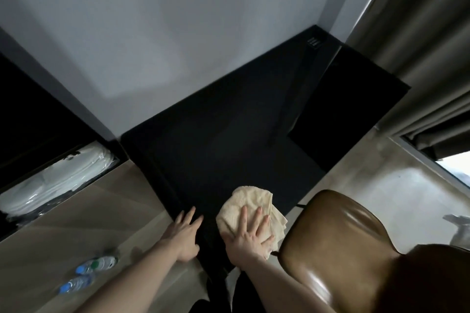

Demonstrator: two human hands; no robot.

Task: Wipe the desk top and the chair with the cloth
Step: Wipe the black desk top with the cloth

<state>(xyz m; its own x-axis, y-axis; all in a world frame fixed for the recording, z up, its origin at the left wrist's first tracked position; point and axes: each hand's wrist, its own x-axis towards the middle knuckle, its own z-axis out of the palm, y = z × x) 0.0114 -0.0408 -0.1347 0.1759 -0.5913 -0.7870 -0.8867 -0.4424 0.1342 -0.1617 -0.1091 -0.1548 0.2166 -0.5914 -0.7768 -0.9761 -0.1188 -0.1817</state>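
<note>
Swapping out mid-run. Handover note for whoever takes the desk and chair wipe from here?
Right hand: flat, fingers spread, pressing the cloth on the desk top near its front edge.
Left hand: open, resting at the desk's front left edge, holding nothing.
Chair: just right of the cloth, at the desk front.
Done: cannot tell how much desk is wiped.
Left: the rest of the desk top as needed, then the chair.

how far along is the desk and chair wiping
Nothing looks finished yet. In hand: the right hand presses the cloth flat on the near edge of the black desk top, while the left hand rests on that edge. Left: the far desk top and the brown chair, which is untouched.
</note>
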